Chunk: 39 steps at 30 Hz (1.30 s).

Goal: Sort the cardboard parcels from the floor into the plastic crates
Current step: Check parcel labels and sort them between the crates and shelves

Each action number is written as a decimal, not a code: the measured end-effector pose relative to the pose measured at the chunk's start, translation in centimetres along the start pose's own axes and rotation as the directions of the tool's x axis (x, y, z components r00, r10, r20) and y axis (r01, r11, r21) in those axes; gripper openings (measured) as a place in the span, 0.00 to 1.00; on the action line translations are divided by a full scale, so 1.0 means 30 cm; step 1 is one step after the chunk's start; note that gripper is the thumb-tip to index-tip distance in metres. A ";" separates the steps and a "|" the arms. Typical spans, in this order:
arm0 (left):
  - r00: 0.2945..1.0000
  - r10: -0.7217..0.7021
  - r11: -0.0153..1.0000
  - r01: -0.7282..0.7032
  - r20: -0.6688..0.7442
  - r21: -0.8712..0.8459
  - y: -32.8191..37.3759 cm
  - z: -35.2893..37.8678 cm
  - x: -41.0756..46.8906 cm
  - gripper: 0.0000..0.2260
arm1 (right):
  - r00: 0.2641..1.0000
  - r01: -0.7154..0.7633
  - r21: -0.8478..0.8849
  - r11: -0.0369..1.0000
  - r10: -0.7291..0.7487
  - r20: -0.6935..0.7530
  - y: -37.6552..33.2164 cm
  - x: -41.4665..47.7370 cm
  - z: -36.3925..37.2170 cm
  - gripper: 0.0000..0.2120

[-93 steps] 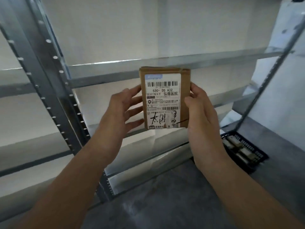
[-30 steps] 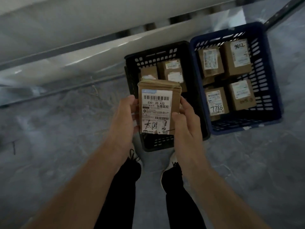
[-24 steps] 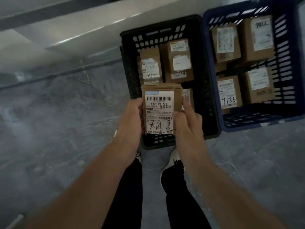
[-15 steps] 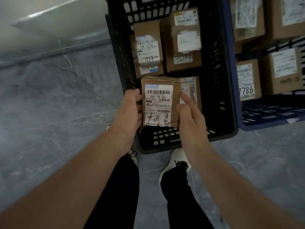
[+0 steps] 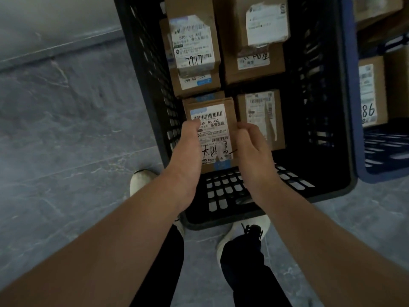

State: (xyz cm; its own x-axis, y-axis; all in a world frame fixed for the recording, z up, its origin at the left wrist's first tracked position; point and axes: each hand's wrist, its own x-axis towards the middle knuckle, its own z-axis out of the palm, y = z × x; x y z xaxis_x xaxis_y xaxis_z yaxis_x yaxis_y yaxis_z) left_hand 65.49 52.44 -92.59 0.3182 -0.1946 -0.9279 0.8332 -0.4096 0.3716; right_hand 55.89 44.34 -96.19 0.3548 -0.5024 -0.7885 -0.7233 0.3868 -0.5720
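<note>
A small cardboard parcel (image 5: pixel 215 131) with a white barcode label and black handwriting sits low inside the black plastic crate (image 5: pixel 321 193), at its near left. My left hand (image 5: pixel 188 147) grips the parcel's left edge, thumb over the label. My right hand (image 5: pixel 252 145) holds its right edge with curled fingers. Three other labelled parcels lie in the same crate: one far left (image 5: pixel 192 47), one far right (image 5: pixel 256 38) and one right beside mine (image 5: pixel 263 116).
A blue crate (image 5: pixel 354 107) with more parcels (image 5: pixel 371 91) stands touching the black one on the right. Grey stone floor (image 5: pixel 66 129) spreads to the left. My two feet in light shoes (image 5: pixel 141 180) stand at the black crate's near wall.
I turned from the metal shelving down to the crates. Both hands lowered the parcel into the black crate's near left part, and my view came closer.
</note>
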 end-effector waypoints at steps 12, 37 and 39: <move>0.996 0.052 0.998 -0.054 0.072 0.020 -0.010 -0.025 -0.007 0.17 | 0.999 -0.030 0.039 0.999 0.032 -0.038 -0.038 -0.029 0.013 0.17; 0.787 0.608 0.782 -0.617 -0.105 -0.093 0.620 -0.158 -1.251 0.16 | 0.801 0.543 0.087 0.835 -0.547 0.244 -1.022 -1.040 -0.058 0.29; 0.737 0.651 0.734 -0.673 -0.181 -0.096 0.660 -0.188 -1.391 0.14 | 0.756 0.587 0.088 0.804 -0.584 0.296 -1.103 -1.177 -0.077 0.25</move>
State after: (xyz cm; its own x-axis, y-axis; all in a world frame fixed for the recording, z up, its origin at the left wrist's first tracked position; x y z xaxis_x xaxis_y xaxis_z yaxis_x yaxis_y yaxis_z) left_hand 71.25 57.49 -46.69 0.8591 -0.2489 -0.4473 0.4410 -0.0837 0.8936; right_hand 65.92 47.49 -48.89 0.8660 -0.3768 -0.3287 -0.3214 0.0841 -0.9432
